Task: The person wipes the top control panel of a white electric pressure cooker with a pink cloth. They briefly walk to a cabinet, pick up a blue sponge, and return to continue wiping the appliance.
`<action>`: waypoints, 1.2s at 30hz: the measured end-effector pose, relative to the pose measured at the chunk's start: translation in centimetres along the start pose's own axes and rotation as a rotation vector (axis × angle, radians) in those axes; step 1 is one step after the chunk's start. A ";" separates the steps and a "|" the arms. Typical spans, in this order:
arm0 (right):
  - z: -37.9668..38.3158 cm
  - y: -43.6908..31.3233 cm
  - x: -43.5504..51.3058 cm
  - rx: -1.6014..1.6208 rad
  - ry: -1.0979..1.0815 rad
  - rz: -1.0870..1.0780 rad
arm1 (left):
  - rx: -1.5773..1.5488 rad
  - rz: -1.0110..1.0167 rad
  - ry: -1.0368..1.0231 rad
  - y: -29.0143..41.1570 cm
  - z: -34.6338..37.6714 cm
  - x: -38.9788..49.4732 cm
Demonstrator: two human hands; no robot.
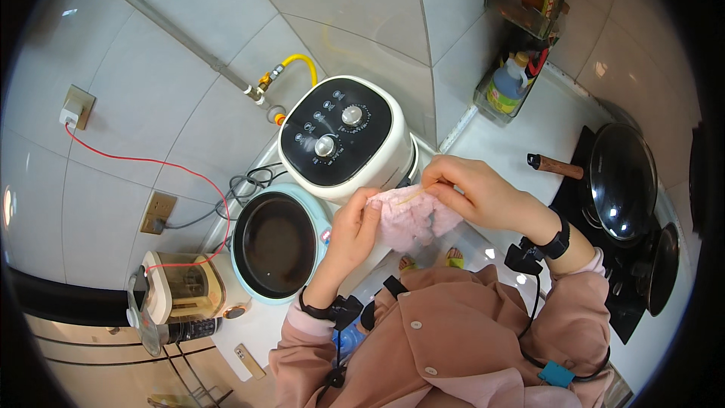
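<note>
Between my two hands hangs a fluffy pink cloth (409, 216), in front of a white air fryer (346, 136) with a black top panel and two silver knobs. My left hand (358, 226) grips the cloth's left edge between thumb and fingers. At its upper right edge, my right hand (467, 192) pinches the cloth together with a thin yellowish strand that lies across it. The lower part of the cloth hangs loose.
A round light-blue electric pan (276, 245) stands left of the air fryer, near a blender-like appliance (190, 289). A phone (249, 361) lies lower left. A lidded pan (622, 181) sits on the black hob at right. Bottles (506, 86) stand in a wall rack.
</note>
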State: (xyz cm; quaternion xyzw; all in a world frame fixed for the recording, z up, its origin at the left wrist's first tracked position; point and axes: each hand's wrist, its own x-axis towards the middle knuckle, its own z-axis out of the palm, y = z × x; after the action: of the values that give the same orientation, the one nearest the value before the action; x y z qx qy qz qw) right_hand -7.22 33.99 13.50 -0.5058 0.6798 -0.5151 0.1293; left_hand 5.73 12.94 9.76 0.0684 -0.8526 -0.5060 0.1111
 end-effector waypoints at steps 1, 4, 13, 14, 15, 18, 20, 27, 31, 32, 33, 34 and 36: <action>-0.3 0.1 0.0 0.002 -0.021 -0.010 | -0.036 -0.004 -0.009 -0.1 -0.1 0.1; -0.8 0.5 0.3 0.061 -0.104 -0.177 | -0.075 -0.031 -0.046 -0.2 -0.4 0.6; 3.8 1.7 -0.3 -0.021 -0.193 -0.010 | 0.066 -0.082 -0.156 3.1 -0.6 1.4; 4.1 1.9 -0.3 -0.039 -0.168 -0.008 | 0.077 -0.077 -0.162 3.4 -0.7 1.3; 4.3 2.1 -0.3 -0.059 -0.142 -0.007 | 0.078 -0.042 -0.156 3.6 -0.8 1.3; 4.4 2.5 -0.2 -0.052 -0.081 -0.022 | 0.045 -0.002 -0.208 3.6 -1.2 1.1; 4.2 2.6 -0.1 -0.084 -0.024 -0.009 | 0.186 0.231 -0.147 3.3 -1.7 1.3; 4.2 3.6 0.0 -0.046 0.174 -0.140 | -0.077 0.050 -0.065 3.6 -1.6 -0.1; 4.9 4.0 -0.3 0.026 0.180 -0.188 | 0.024 0.046 0.060 3.5 -1.0 0.0; 5.0 4.1 -0.4 0.059 0.185 -0.197 | 0.083 0.107 0.082 3.3 -1.1 0.2; 5.1 4.2 -0.5 0.113 0.185 -0.199 | 0.133 0.162 0.097 3.1 -1.3 0.4; 5.1 4.3 -0.5 0.125 0.186 -0.198 | 0.164 0.252 0.091 2.8 -1.5 0.7; 5.2 4.6 -0.6 0.205 0.175 -0.193 | 0.202 0.394 0.054 2.4 -2.0 1.0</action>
State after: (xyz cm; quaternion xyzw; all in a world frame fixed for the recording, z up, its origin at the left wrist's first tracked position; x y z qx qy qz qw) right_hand -5.87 31.33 7.21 -0.5064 0.5806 -0.6337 0.0704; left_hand 5.22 12.20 12.93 -0.0750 -0.8926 -0.3845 0.2232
